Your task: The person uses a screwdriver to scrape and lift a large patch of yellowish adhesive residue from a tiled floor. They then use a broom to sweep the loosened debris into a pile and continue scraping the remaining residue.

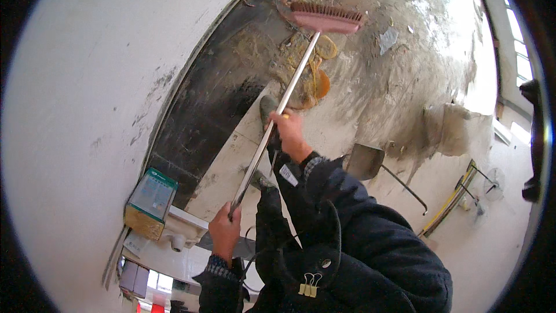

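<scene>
Both my hands hold the metal handle of a broom with a pink head (326, 21). My left hand (225, 231) grips the handle near its lower end in the picture. Farther up, my right hand (290, 134) is closed round the shaft, beside my shoe. The broom head lies at the top of the view with its brown bristles pointing away from me, among dust and scraps on the dirty floor. Yellowish debris (299, 52) and an orange round piece (322, 84) lie near the shaft. Whether the bristles touch the floor I cannot tell.
A dustpan (365, 161) with a long thin handle lies to the right. A white wall (87, 74) runs along the left, with a boxed green-topped container (152, 200) against it. A wrapped bundle (460, 130) and a yellow long-shaped tool (451, 195) are farther right.
</scene>
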`<state>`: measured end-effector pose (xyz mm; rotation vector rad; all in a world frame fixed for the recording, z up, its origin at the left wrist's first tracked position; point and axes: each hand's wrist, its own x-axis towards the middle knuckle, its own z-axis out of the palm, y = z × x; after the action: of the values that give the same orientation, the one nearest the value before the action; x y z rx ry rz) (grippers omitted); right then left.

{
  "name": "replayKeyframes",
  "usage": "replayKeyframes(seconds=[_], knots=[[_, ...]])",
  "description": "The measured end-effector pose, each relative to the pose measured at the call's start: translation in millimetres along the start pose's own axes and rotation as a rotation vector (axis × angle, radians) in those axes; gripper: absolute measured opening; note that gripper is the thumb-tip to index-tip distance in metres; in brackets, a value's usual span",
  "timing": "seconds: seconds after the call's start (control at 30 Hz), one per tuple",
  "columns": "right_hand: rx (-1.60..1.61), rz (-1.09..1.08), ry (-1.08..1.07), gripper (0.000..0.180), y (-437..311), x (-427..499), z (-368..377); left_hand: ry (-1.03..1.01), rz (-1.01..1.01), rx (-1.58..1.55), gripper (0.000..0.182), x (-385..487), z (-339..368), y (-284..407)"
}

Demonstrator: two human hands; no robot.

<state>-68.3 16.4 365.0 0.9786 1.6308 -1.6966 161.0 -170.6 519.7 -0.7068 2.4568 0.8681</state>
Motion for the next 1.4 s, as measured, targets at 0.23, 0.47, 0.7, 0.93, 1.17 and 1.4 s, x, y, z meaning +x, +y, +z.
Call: replayKeyframes(seconds=[0.23, 0.47, 0.7, 0.93, 1.17, 1.4], knots=[[-0.416, -0.003, -0.455, 0.016, 192, -172, 60, 0.09, -0.372, -0.1, 0.025, -220, -79, -111], [-0.076, 0.497, -0.49, 0.025, 290, -268, 139, 0.158, -0.492, -0.004, 0.04, -326, -127, -170], [-0.145, 0.206, -0.146, 0.014, 313, -191, 5, -0.085, 0.007, 0.268, 0.027, -224, -55, -143], [-0.103, -0.135, -0.115, 0.008, 229, -123, -196, -0.13, 0.284, 0.08, 0.027, -152, 78, -25], [0.254, 0.11, 0.124, 0.01, 198, -184, -172, -0.188, 0.018, 0.083, 0.023, -205, 52, -39], [0.064, 0.255, -0.09, 0.019, 218, -223, -82, -0.179, -0.177, 0.133, 0.022, -286, -2, -46]])
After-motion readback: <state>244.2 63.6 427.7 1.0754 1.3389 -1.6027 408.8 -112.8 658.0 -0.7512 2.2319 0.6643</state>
